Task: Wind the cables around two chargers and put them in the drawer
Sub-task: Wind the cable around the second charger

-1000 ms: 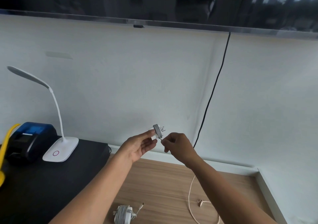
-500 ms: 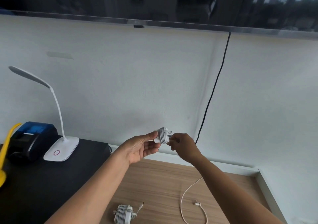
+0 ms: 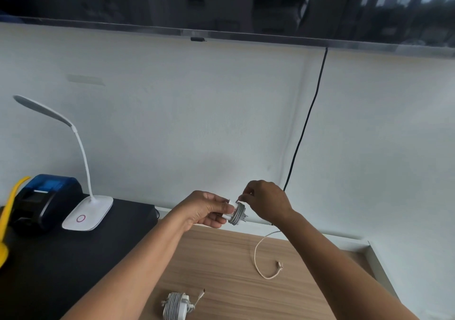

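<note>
The wooden tabletop fills the near middle of the view, with a white wall behind it and a black surface joining it on the left, where a blue and black printer and a white desk lamp stand well clear of the work. No drawer shows anywhere, so its place, and whether anything lies in it, cannot be told; no other container is in view either. Above the far edge of the wood the left hand closes its grip round the body of a white charger, held in the air with several turns of cable already round it, while the right hand has its grip pinched on the cable right at the coil. From under that hand the loose cable tail drops to the wood in an open loop and ends in a small connector lying flat, to the right of centre. Near the bottom edge a second charger rests on the wood, already wound, its short plug end sticking out to the right. The main risk, as I judge it, is slack: if the pinch eases between turns, the coils could spring off the smooth body and unwind. The trailing connector may also drag and snag on the tabletop as the loop shortens, jerking the charger in the left grip. The last stretch needs tucking, or it is likely to come loose on the way to the drawer.
</note>
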